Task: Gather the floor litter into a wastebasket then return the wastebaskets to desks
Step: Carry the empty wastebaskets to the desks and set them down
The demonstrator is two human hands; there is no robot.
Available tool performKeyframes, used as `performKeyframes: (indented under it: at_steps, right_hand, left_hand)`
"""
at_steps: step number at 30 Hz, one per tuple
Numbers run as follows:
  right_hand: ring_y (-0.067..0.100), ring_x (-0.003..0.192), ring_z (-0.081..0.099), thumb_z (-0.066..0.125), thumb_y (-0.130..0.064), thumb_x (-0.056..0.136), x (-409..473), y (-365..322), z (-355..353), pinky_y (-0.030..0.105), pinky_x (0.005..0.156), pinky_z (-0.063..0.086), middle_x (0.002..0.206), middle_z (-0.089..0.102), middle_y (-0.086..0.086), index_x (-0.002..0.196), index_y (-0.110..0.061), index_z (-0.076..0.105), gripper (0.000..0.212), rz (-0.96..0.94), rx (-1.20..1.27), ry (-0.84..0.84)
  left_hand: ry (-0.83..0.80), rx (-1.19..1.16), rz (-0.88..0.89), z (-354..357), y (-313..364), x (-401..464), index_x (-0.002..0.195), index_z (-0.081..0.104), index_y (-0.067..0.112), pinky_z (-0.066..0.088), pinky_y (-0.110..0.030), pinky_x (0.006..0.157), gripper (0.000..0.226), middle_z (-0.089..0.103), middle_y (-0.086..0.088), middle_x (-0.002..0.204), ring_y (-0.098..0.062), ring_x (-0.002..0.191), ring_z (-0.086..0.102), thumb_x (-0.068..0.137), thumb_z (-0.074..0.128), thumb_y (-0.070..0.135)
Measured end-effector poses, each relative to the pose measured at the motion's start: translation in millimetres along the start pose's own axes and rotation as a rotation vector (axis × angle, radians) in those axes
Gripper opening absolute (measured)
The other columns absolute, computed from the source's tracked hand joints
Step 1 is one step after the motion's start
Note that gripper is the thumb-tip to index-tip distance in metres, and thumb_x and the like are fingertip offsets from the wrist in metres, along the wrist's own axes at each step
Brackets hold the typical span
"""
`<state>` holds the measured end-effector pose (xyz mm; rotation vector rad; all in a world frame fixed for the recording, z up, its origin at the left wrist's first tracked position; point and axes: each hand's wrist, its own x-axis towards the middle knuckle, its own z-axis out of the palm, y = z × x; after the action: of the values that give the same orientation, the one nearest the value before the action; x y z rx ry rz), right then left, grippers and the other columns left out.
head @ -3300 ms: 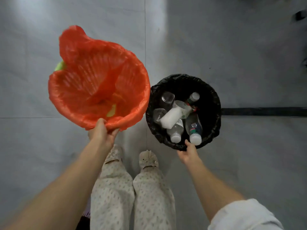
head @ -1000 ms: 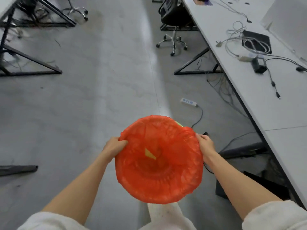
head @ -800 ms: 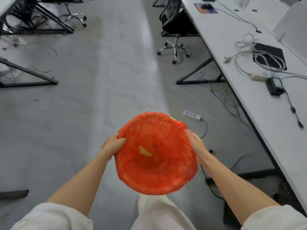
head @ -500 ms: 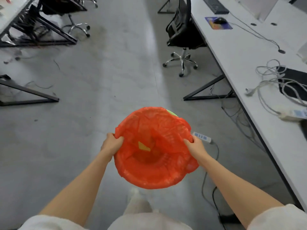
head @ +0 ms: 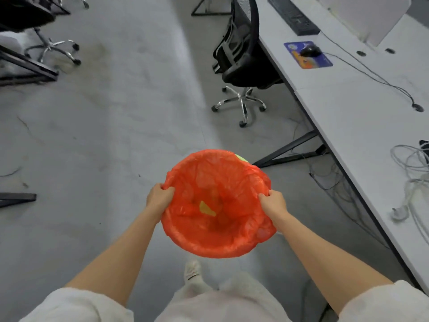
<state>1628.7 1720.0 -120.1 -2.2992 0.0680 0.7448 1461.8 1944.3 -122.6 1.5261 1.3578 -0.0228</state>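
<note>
I carry a wastebasket lined with an orange plastic bag (head: 218,238) in front of me at waist height, above the grey floor. My left hand (head: 159,198) grips its left rim and my right hand (head: 272,202) grips its right rim. A small yellow scrap (head: 207,208) lies inside the bag. A bit of the green basket (head: 241,157) shows at the far rim. The black-lined wastebasket is out of view.
A long white desk (head: 362,117) runs along the right, with a keyboard (head: 293,16), a mouse on a mouse pad (head: 307,54) and loose cables (head: 411,163). A black office chair (head: 241,56) stands at it ahead. More desk legs and a chair (head: 46,45) are far left.
I left the black-lined wastebasket and now hold the orange one with both hands. I have walked forward along the white desk; the black chair is nearer.
</note>
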Motion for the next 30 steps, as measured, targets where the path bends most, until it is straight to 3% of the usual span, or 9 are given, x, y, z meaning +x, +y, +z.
performKeyframes:
  at_steps: [3,6,8,10,12,14,22,27,30]
  right_hand:
    - [0.016,0.054,0.035,0.045,-0.006,0.09,51,-37,4,0.03,0.049,0.026,0.058,0.035,0.001,0.056,-0.014,0.031,0.038,0.036,0.01,0.078]
    - [0.024,0.069,0.041,0.043,-0.004,0.089,105,-70,6,0.03,0.057,0.03,0.06,0.036,0.001,0.057,-0.014,0.031,0.036,0.088,0.032,0.126]
    - [0.028,0.078,0.047,0.042,-0.003,0.088,150,-92,10,0.033,0.066,0.036,0.069,0.048,0.008,0.062,-0.011,0.041,0.028,0.117,0.057,0.133]
    - [0.036,0.095,0.056,0.042,-0.003,0.088,199,-111,16,0.037,0.081,0.043,0.095,0.061,0.019,0.091,-0.001,0.06,0.018,0.125,0.059,0.122]
    - [0.039,0.112,0.054,0.042,-0.006,0.089,251,-123,29,0.04,0.096,0.044,0.118,0.06,0.022,0.122,0.002,0.054,0.036,0.15,0.072,0.129]
    - [0.038,0.119,0.05,0.042,-0.009,0.089,302,-128,48,0.044,0.104,0.041,0.129,0.053,0.022,0.134,-0.003,0.046,0.046,0.167,0.051,0.124]
    - [0.035,0.127,0.042,0.042,-0.008,0.091,483,-91,147,0.034,0.107,0.032,0.139,0.039,0.022,0.147,-0.015,0.032,0.057,0.254,-0.039,0.14]
    - [0.037,0.129,0.041,0.044,-0.015,0.087,574,-35,210,0.036,0.109,0.032,0.143,0.036,0.025,0.145,-0.01,0.034,0.059,0.364,-0.049,0.138]
    - [0.04,0.127,0.045,0.037,-0.028,0.067,607,-6,228,0.044,0.109,0.036,0.14,0.043,0.024,0.143,-0.011,0.036,0.078,0.409,-0.072,0.124]
  left_hand:
    - [0.0,0.035,0.029,13,56,52,0.111,0.061,0.009,0.051,-0.038,0.086,0.033,0.065,-0.014,0.11,-0.032,0.095,0.061,0.082,0.049,0.018]
    - [0.012,0.027,0.012,34,105,103,0.11,0.061,0.009,0.051,-0.039,0.087,0.033,0.061,-0.017,0.116,-0.033,0.094,0.06,0.081,0.05,0.019]
    - [0.0,0.023,-0.007,53,133,144,0.109,0.061,0.007,0.052,-0.041,0.089,0.036,0.063,-0.018,0.113,-0.035,0.097,0.06,0.078,0.051,0.022]
    - [-0.003,0.025,-0.04,73,158,188,0.111,0.061,0.005,0.05,-0.04,0.089,0.036,0.063,-0.016,0.109,-0.032,0.093,0.058,0.081,0.052,0.022]
    - [-0.019,0.012,-0.067,96,176,236,0.114,0.06,0.005,0.05,-0.039,0.089,0.032,0.062,-0.014,0.106,-0.03,0.092,0.057,0.085,0.051,0.017]
    - [-0.029,-0.006,-0.101,119,185,284,0.113,0.059,0.007,0.051,-0.042,0.092,0.03,0.062,-0.014,0.108,-0.032,0.097,0.06,0.085,0.052,0.016]
    - [-0.156,-0.002,-0.231,219,152,472,0.11,0.061,0.014,0.051,-0.045,0.094,0.049,0.066,-0.012,0.106,-0.032,0.101,0.063,0.065,0.05,0.032]
    - [-0.212,0.024,-0.242,286,105,564,0.122,0.056,0.015,0.049,-0.044,0.097,0.036,0.06,-0.004,0.101,-0.029,0.104,0.062,0.086,0.052,0.014]
    - [-0.259,0.026,-0.28,312,81,586,0.123,0.054,0.016,0.05,-0.045,0.096,0.036,0.061,-0.004,0.103,-0.029,0.103,0.062,0.087,0.05,0.013]
